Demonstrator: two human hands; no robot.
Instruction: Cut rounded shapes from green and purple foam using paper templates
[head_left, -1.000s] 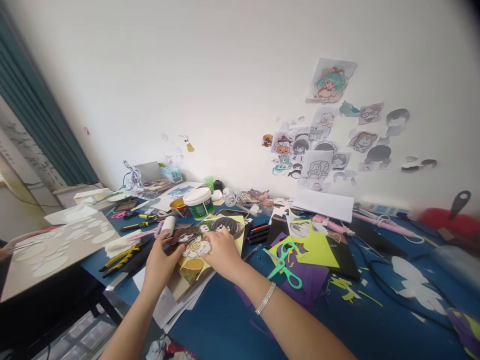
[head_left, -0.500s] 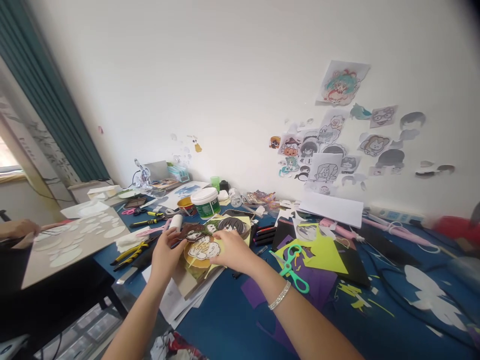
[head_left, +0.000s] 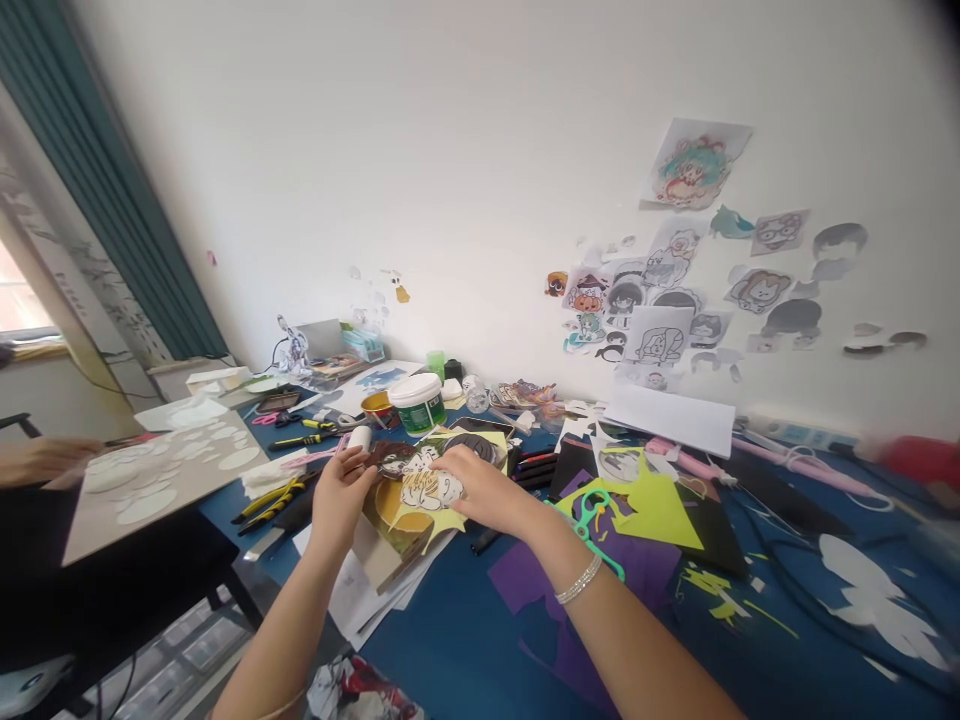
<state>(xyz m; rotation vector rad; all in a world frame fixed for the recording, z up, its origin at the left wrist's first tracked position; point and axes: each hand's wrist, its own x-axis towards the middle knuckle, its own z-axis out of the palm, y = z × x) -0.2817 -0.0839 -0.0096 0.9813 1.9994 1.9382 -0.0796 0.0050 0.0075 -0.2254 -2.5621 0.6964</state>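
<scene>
A yellow-haired paper cutout (head_left: 429, 488) lies over a board with a yellow picture (head_left: 401, 525). My right hand (head_left: 476, 485), a bracelet on its wrist, has its fingers curled at the right edge of that cutout, and its fingertips are partly hidden. At the left side, my left hand (head_left: 343, 490) has its fingers bent beside a brown-haired cutout (head_left: 391, 457); its exact grip is too small to tell. Loose white sheets (head_left: 345, 590) lie beneath the board.
A white-lidded tub (head_left: 416, 400) stands behind the hands. Yellow-handled pliers (head_left: 274, 503) are at the left, green scissors (head_left: 592, 510) on purple paper (head_left: 637, 570) at the right. Another person's hand (head_left: 49, 460) is by a cardboard sheet (head_left: 94, 520) at the far left.
The view has shifted slightly left. My right hand and the yellow-haired cutout have moved a little to the right over the board, uncovering more of its yellow picture.
</scene>
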